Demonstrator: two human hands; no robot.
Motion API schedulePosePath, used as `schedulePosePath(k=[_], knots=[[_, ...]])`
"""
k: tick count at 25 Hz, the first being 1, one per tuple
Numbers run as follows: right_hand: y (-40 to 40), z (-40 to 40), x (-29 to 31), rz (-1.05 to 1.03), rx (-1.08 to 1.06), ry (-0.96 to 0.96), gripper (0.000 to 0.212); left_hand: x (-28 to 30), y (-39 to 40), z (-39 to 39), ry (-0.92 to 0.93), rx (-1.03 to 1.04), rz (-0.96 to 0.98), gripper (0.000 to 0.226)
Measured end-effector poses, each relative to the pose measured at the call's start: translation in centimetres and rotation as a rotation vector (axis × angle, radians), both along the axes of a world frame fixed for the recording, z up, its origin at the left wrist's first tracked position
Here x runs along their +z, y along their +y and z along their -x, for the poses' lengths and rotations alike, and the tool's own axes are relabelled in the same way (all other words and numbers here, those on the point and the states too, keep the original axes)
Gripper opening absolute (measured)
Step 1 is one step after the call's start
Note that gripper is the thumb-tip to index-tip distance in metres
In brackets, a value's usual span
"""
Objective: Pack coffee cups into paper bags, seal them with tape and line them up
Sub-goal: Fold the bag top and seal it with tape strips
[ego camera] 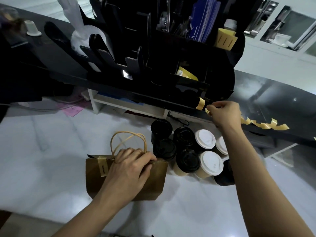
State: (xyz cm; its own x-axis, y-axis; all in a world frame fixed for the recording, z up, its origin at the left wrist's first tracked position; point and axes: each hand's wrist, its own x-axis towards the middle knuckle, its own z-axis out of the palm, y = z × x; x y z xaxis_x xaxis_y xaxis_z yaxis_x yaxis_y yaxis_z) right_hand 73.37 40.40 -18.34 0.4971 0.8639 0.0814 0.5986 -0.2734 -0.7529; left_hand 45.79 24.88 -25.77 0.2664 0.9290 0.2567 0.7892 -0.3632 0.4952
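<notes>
On the pale counter, going left to right, I read it like this:

Far left: a small white cup (32,29) stands upside down on the dark raised ledge, well apart from the work.

Paper bag (126,178): I see it upright on the white counter (51,151), brown, its top folded shut, twine handles (127,142) looping up above it.

Tape on bag (103,165): one yellow strip already crosses the folded top near the bag's left end.

Left hand (130,166): my view has it on top of the bag, fingers curled over the folded edge and gripping it closed, just right of the strip.

Coffee cups (186,151): a cluster stands just right of the bag, touching one another; the nearer-left ones carry black lids, and the white-lidded cups (209,162) sit on the right side of the group.

Black organiser (153,57): it rises behind the bag and cups, with dark dividers and blue items in its upper slots.

Right hand (224,114): raised to the black shelf edge above the cups, thumb and fingertips pinching a small yellow tape piece (207,110).

Tape strips (266,124): a row of cut yellow pieces hangs off the shelf edge to the right of that hand, ends curling free.
</notes>
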Motion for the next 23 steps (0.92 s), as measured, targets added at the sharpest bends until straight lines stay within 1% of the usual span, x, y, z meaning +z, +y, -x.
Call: schedulePosePath(k=[3,6,9,13,15,17,18,20,23], knots=[[1.9,0.1,-0.2,0.111,0.035,-0.007,0.016,0.1,-0.2,0.1,-0.002,-0.001,0.000,0.015],[2.4,0.4,-0.4,0.120,0.052,0.010,0.010,0.0,-0.3,0.6,-0.003,-0.008,0.012,0.017],[2.5,0.5,-0.6,0.065,0.045,-0.005,0.008,0.0,-0.4,1.0,-0.004,-0.015,0.011,0.018],[2.0,1.1,-1.2,-0.072,0.067,-0.059,0.006,0.0,-0.6,1.6,-0.004,-0.022,0.008,0.016],[1.4,1.5,-1.3,-0.158,0.072,-0.036,0.004,0.0,-0.7,1.8,-0.001,-0.028,0.012,0.016],[0.6,1.9,-0.9,-0.220,0.096,0.006,0.011,-0.1,-0.7,2.0,0.000,-0.032,0.018,0.016],[0.1,2.3,-0.8,-0.227,0.126,0.044,0.014,-0.1,-0.7,2.0,-0.002,-0.037,0.022,0.016],[-1.4,3.5,-0.5,-0.214,0.212,0.125,0.012,-0.1,-0.7,2.2,-0.008,-0.050,0.028,0.015],[-5.1,5.8,-0.9,-0.160,0.318,0.143,0.008,0.0,-0.7,2.4,-0.026,-0.061,0.039,0.015]])
